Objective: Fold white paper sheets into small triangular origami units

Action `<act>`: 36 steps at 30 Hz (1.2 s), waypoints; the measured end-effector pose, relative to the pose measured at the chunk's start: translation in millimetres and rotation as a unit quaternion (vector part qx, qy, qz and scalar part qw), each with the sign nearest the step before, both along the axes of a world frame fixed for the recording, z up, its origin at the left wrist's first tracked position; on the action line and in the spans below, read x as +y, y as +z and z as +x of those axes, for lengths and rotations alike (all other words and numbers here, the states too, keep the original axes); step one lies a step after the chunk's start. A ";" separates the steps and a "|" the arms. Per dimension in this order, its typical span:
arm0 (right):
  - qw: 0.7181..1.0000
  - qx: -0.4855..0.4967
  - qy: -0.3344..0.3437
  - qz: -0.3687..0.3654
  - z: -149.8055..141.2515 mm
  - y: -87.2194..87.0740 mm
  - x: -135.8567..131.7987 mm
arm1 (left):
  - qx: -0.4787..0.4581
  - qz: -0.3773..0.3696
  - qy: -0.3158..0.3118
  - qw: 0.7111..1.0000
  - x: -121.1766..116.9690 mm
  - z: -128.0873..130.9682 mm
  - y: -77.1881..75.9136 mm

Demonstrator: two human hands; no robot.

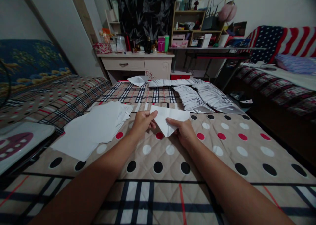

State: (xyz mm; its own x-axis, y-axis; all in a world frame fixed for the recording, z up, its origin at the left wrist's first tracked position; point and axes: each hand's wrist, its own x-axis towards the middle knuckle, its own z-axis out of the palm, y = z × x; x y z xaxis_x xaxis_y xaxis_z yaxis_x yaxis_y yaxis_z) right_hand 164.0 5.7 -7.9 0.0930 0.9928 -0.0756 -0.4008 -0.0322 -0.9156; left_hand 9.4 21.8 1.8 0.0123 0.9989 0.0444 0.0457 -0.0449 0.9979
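The person's left hand [143, 122] and right hand [184, 129] both pinch one folded paper [165, 115].
It sits between them, over the dotted bed [145, 167]; loose sheets [90, 128] lie to the left, and packed rows of folded papers [194, 99] rest farther off, toward the right.

I looked in remotely on a home bedroom: patterned bedspread [148, 157] near, dresser [123, 64] with bottles [166, 43] far, pillow [296, 63] on the right.
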 end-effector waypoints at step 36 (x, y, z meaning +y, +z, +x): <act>0.709 -0.681 0.031 0.180 45.9 -7.3 23.3 | 0.478 0.208 -0.046 0.852 18.0 -23.7 -17.8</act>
